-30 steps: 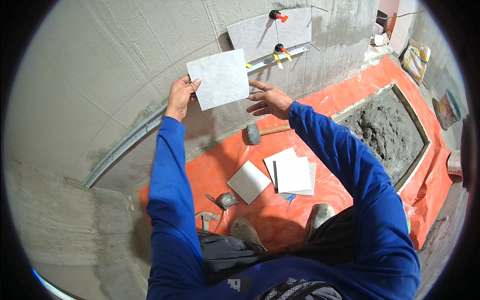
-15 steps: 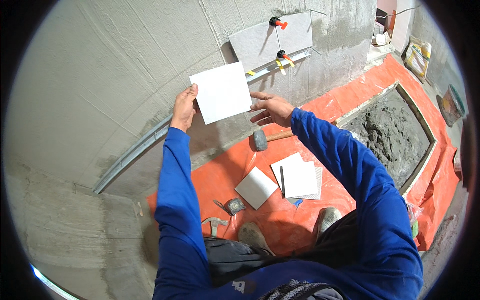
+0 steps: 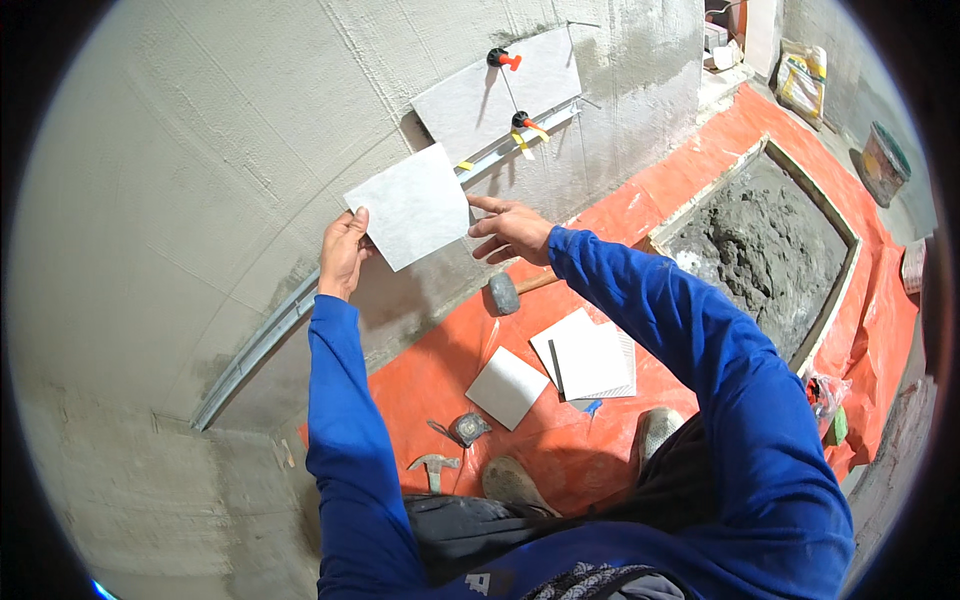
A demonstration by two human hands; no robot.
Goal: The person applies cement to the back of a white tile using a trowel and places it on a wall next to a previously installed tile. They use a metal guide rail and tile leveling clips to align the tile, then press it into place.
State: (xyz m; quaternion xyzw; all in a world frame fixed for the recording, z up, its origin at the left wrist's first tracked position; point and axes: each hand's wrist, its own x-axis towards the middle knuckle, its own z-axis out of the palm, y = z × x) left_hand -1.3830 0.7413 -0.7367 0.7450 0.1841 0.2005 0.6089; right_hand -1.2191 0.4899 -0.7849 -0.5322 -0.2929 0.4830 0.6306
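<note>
A square white tile (image 3: 412,208) is up in front of the wall. My left hand (image 3: 343,255) grips its left edge, thumb on the face and fingers behind. By the opposite edge, my right hand (image 3: 515,230) has its fingers spread; I cannot tell whether the fingertips touch the tile. Just beyond, two pale tiles (image 3: 505,90) are on the wall side by side, with red-and-black levelling clips (image 3: 498,58) at their joint. Below them a metal rail (image 3: 487,160), bearing yellow tape strips, runs along the wall; the held tile hides part of it.
Orange sheeting (image 3: 430,385) covers the floor, bearing several loose tiles (image 3: 592,360), a mallet (image 3: 503,294), a tape measure (image 3: 468,429) and a claw hammer (image 3: 434,470). Rightward are a framed tray of wet mortar (image 3: 770,260), a bucket (image 3: 885,163) and a bag (image 3: 802,82).
The view has shifted, moving the wall and floor within the picture. The held tile's face has tilted and looks greyer. My left hand keeps its hold; my right stays by the opposite edge.
</note>
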